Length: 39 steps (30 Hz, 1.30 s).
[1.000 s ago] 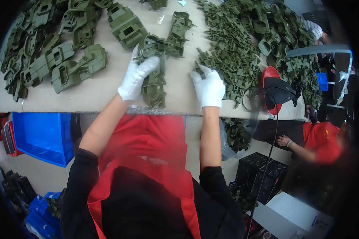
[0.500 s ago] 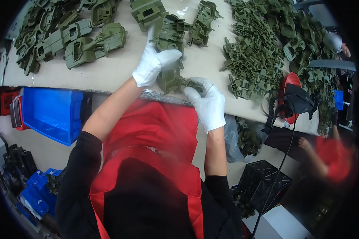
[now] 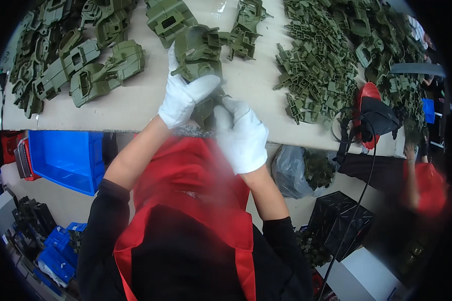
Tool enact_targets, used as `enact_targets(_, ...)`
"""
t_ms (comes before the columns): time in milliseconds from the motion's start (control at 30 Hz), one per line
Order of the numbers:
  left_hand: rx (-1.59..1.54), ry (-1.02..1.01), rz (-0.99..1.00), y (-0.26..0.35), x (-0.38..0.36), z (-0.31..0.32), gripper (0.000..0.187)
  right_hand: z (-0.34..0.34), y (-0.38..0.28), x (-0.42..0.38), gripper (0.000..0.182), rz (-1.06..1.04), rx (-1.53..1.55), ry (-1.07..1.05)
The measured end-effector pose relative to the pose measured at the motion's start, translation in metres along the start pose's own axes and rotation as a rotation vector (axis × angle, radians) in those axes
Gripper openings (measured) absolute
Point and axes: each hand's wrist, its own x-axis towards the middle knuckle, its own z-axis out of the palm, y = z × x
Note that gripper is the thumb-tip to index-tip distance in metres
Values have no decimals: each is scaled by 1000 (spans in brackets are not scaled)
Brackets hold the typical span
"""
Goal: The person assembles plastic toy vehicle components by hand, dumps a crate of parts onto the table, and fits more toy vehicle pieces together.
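My gloved left hand is wrapped round the side of a dark green moulded plastic vehicle body, with the thumb across its near half. The body's near end reaches the table edge. My gloved right hand is closed against that end, its thumb and fingers pressed together. The small green plastic part it held earlier is mostly hidden behind the fingers. Just beyond lie another vehicle body and one more green body.
More green bodies are piled on the table at left. A heap of small green parts covers the right. A black-and-red cap-like item with a cable lies near the edge. A blue bin stands below left; a co-worker is at right.
My right hand has moved left and in against the near end of the vehicle body, taking the small part with it. My left hand keeps its hold. The whole view has shifted slightly.
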Motion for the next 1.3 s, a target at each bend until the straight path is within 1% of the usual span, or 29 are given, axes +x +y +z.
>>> enact_targets(33,-3,2,-5,-1,0,-1,39,3,-1,-1,18,-31,-41,12)
enact_targets(100,-128,16,-146,1,-1,-3,86,10,1,-3,17,-82,-71,44)
enact_targets(200,-136,2,-153,9,-3,2,85,15,6,6,14,-27,66,94)
enact_targets(233,-137,3,-155,8,-2,1,85,14,1,6,14,-25,65,91)
enact_targets(300,-96,-3,-164,5,-3,-2,85,11,-13,2,11,-36,-167,-11)
enact_targets(333,-97,-8,-166,2,-3,-3,85,9,-11,5,11,-33,-170,-9)
enact_targets(400,-64,-6,-145,0,0,-5,82,3,1,19,9,267,210,-69)
enact_targets(433,-183,22,-161,7,0,5,80,-1,5,24,12,324,293,-119)
enact_targets(467,-181,17,-143,9,3,8,80,-1,9,27,12,309,296,-108)
enact_targets(533,-249,61,-223,11,8,10,76,-3,17,30,15,491,402,-297)
enact_targets(567,-238,49,-241,11,9,8,76,-19,24,49,25,625,602,-551)
enact_targets(600,-234,33,-222,10,11,6,76,-31,36,69,23,455,605,-649)
enact_targets(633,-240,52,-206,7,10,4,58,-35,37,87,31,388,682,-419)
enact_targets(667,-247,74,-197,8,7,3,42,-24,48,106,41,501,617,-152)
enact_targets(700,-236,113,-238,14,2,4,37,-24,53,130,54,454,332,-119)
enact_targets(733,-233,105,-229,16,-5,2,37,-19,50,146,67,489,204,-163)
enact_targets(767,-316,122,-288,15,-11,-3,36,0,55,157,72,470,-8,-195)
enact_targets(800,-399,139,-347,16,-18,-9,37,30,74,169,69,365,-153,-216)
enact_targets(833,-385,99,-318,20,-26,-13,45,28,71,178,65,384,-74,-300)
enact_targets(867,-381,95,-305,29,-34,-14,45,24,66,185,60,399,4,-388)
enact_targets(933,-495,122,-297,48,-50,-17,55,4,61,186,48,421,58,-353)
enact_targets(967,-406,174,-256,48,-55,-21,61,-23,21,176,40,357,-233,-250)
enact_targets(1000,-413,187,-252,49,-59,-27,61,-19,32,168,35,285,-332,-205)
enact_targets(1067,-332,109,-272,46,-68,-36,62,-19,17,137,49,117,-743,-272)
enact_targets(1133,-363,100,-300,38,-68,-34,63,-18,-4,108,58,41,-814,-491)
enact_targets(1167,-400,83,-319,35,-67,-32,64,-17,-5,95,62,-74,-825,-332)
enact_targets(1200,-438,72,-339,31,-67,-28,64,-24,-4,99,62,-78,-834,-337)
enact_targets(1267,-426,60,-324,36,-71,-24,64,-49,-16,118,61,290,-317,-308)
enact_targets(1300,-453,9,-365,38,-72,-24,60,-33,10,122,59,214,-344,-130)
